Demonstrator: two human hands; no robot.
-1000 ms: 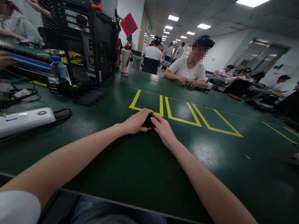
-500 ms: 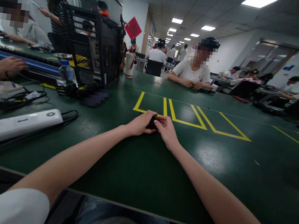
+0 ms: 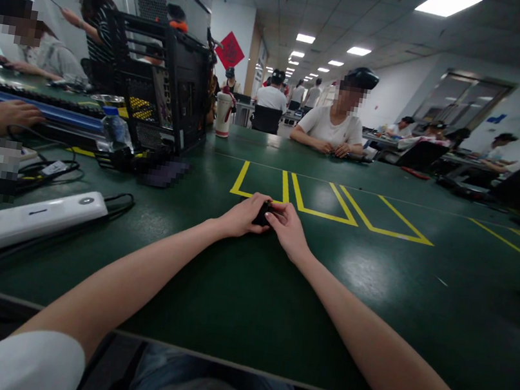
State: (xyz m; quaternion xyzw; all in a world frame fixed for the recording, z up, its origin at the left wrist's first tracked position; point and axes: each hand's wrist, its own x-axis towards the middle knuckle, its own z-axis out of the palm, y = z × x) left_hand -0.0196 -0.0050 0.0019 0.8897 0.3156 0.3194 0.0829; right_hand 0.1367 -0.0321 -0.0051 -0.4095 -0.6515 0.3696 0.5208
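A small black object point(image 3: 262, 213) sits between my hands, just above or on the green table point(image 3: 245, 297); its kind does not show. My left hand point(image 3: 246, 215) is closed around its left side, with the fingers over the top. From the right, my right hand point(image 3: 288, 227) pinches it with thumb and fingertips. The fingers cover much of the object. Yellow tape outlines point(image 3: 328, 215) lie on the table just beyond both hands.
To the left are a white power strip point(image 3: 31, 219) with black cables, a water bottle point(image 3: 116, 129) and a black computer case point(image 3: 178, 85). A white cup point(image 3: 224, 114) stands behind. A person point(image 3: 331, 127) sits across the table; another person's hand point(image 3: 12, 117) is at the left.
The view has shifted very slightly. Both hands stay around the small black object, with the fingers in nearly the same place.
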